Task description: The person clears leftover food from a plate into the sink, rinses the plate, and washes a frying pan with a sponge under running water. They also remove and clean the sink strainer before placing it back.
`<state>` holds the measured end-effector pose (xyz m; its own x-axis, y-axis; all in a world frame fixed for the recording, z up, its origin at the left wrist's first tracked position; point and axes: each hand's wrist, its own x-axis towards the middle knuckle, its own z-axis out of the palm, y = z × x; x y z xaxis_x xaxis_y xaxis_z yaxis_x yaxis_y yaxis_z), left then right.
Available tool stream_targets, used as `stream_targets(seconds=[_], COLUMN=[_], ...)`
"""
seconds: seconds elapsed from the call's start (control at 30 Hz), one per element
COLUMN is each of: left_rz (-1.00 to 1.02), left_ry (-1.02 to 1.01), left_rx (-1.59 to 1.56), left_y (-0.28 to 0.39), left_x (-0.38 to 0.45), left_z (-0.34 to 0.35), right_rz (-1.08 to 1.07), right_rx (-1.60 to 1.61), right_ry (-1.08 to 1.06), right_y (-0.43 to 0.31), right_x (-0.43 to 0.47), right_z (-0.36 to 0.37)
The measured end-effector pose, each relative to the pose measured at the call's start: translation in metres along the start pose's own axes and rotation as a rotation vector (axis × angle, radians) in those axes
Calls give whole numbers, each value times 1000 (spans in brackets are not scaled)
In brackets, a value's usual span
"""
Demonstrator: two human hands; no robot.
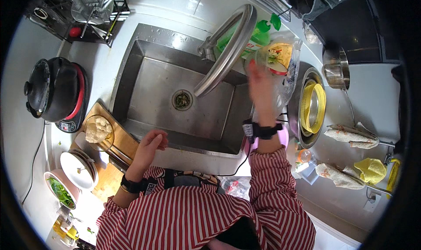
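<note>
My right hand (261, 88), blurred, reaches past the sink's right side to a clear plastic bag (285, 88). Food scraps (279, 56) and a red-edged piece show in the bag's mouth; whether my fingers hold anything cannot be seen. My left hand (152, 145) hovers at the near left rim of the stainless steel sink (158, 75), fingers loosely curled around nothing. Dark green scraps lie in the drain strainer (182, 100). Over the basin arches a metal faucet (230, 55); no running water is visible. Behind it stands a green pump bottle (261, 36).
Left of the sink are a wooden board (123, 131), a glass bowl of pale lumpy food (98, 129), stacked white dishes (77, 171), a bowl of greens (61, 192) and a black pot (56, 88). A metal basin (296, 125) with a yellow basket (304, 111) stands right.
</note>
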<state>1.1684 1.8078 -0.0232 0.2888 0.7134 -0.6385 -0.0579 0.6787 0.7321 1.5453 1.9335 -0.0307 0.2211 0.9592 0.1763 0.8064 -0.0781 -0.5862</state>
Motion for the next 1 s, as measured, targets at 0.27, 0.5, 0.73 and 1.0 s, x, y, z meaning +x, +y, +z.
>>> stream_targets(seconds=[0.27,0.5,0.73,1.0], left_rz=[-19,-52,-65,-90], left_ry=[68,114,145,182], left_rx=[-103,-155,-172,-191], left_y=[-19,-40,-40,-31], left_x=[-3,-3,-4,-7], left_z=[-10,-20,-29,-39], right_rz=[-219,-279,-384,-60], right_rx=[-647,-936,-399,94], right_ry=[-1256,-1549,-1409,-1600], right_y=[135,191,161,131], right_x=[-106,-145,-131,-129], right_z=[191,205,246,281])
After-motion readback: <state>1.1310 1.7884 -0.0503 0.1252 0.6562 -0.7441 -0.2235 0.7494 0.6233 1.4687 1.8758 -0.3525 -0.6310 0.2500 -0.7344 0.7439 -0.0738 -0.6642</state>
